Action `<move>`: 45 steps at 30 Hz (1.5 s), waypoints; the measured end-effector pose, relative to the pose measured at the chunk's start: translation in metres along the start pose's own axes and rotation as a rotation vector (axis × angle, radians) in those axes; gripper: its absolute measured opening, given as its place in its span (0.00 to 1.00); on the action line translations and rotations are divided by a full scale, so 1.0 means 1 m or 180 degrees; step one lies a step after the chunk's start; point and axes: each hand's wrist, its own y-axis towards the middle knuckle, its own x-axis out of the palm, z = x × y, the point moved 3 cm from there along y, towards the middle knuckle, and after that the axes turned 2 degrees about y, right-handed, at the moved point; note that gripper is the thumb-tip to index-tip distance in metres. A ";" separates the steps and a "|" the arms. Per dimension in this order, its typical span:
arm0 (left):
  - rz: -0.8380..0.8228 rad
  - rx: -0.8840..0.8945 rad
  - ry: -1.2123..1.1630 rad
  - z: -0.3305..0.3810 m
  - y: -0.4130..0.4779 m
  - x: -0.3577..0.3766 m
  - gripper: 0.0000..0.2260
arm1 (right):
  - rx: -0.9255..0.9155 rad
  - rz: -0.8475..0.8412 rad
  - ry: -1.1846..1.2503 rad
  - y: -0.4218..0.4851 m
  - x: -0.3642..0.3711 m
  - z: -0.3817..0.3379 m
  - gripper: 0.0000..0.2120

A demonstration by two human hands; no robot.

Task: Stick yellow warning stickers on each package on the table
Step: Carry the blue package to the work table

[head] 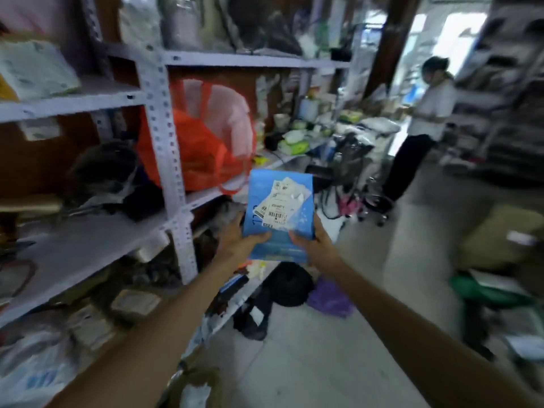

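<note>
Room: cluttered storeroom, white metal shelves (164, 136) at left of frame.
Blue package (279, 213): centre, held up, probably to check its labels.
Left hand (240, 240), right hand (313, 244): fingers grip the package's lower corners.
Yellow sticker: none visible.

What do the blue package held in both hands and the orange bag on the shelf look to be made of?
The flat blue package looks like smooth plastic film, slightly glossy, with white paper barcode labels stuck on; blur leaves this uncertain. The orange bag looks like thin, translucent plastic: crumpled, with light showing through its upper part.
</note>
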 end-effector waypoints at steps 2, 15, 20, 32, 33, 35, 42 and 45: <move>-0.0361 0.0073 -0.0046 0.013 0.014 0.066 0.21 | 0.0019 0.0470 0.0061 -0.020 -0.066 -0.003 0.32; -0.2651 0.0694 0.0080 0.116 -0.098 0.488 0.32 | -0.0099 0.2970 -0.0191 -0.294 -0.393 -0.037 0.30; -0.3521 0.0849 -0.0032 0.144 -0.193 0.600 0.26 | -0.0065 0.3927 -0.0162 -0.416 -0.443 -0.051 0.25; -0.5035 0.1085 0.0094 0.176 -0.349 0.771 0.32 | 0.0221 0.5447 -0.0336 -0.590 -0.511 -0.058 0.26; -0.5092 0.1195 0.0134 0.180 -0.355 0.785 0.31 | 0.0226 0.5552 -0.0336 -0.597 -0.520 -0.056 0.27; -0.5238 0.1387 0.0155 0.189 -0.363 0.813 0.29 | 0.0205 0.5765 -0.0354 -0.606 -0.540 -0.057 0.27; -0.5752 0.1408 0.0018 0.220 -0.381 0.893 0.24 | 0.0191 0.6079 -0.0423 -0.619 -0.603 -0.071 0.29; -0.5822 0.1510 0.0032 0.229 -0.397 0.926 0.25 | 0.0221 0.6245 -0.0383 -0.635 -0.629 -0.075 0.27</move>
